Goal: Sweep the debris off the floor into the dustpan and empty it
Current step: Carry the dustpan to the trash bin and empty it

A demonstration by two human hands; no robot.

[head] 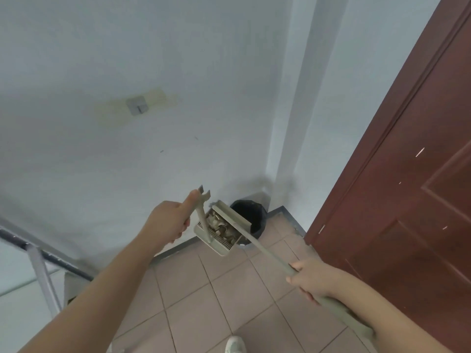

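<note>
My left hand [169, 221] grips the upright handle of a pale green dustpan [219, 242], lifted off the floor and full of torn brownish paper debris [223, 228]. My right hand [312, 278] is closed around the long pale handle of the broom [270, 253], whose flat head [233, 215] lies across the dustpan's top. Just behind the pan stands a bin with a black liner [251, 215], in the corner where the wall meets the door frame.
A white wall [127, 59] with a small stick-on hook [137, 105] fills the upper view. A dark red door [407, 187] stands at the right. Beige floor tiles [216, 301] lie below, a metal rack frame [40, 271] is at the lower left, and my white shoe [235, 345] shows at the bottom.
</note>
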